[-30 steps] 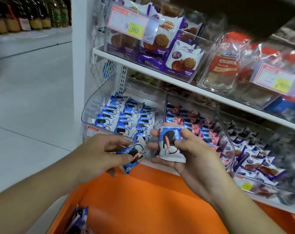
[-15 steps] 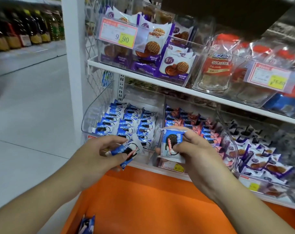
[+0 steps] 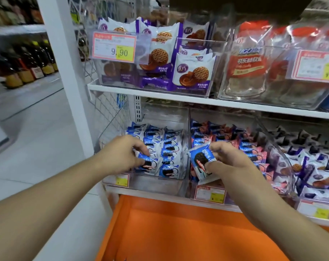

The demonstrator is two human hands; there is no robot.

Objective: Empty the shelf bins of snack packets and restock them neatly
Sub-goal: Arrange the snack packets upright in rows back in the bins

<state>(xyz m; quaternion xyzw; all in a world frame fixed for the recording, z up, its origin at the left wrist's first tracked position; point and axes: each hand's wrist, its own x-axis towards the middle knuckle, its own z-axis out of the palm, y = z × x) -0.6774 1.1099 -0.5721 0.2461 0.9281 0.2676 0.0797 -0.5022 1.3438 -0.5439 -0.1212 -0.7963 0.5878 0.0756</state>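
Lower shelf, leftmost clear plastic bin [image 3: 160, 182]: rows of blue-and-white cookie snack packets [image 3: 169, 147], standing on edge. Left hand [image 3: 122, 154] reaches into this bin at its front left, fingers [image 3: 144, 148] curled round one blue packet in the front row [image 3: 147, 163]. Right hand [image 3: 229, 162] is just in front of the neighbouring clear bin of blue-and-pink packets [image 3: 254, 147], thumb and fingers pinching a single blue-and-white cookie packet [image 3: 202, 162], tilted, held clear of both bins. Upper white shelf [image 3: 178, 97]: clear bin of purple-and-white waffle biscuit packs [image 3: 193, 72], price tag reading 9.90 [image 3: 114, 47]. Below: orange cart tray [image 3: 178, 232].
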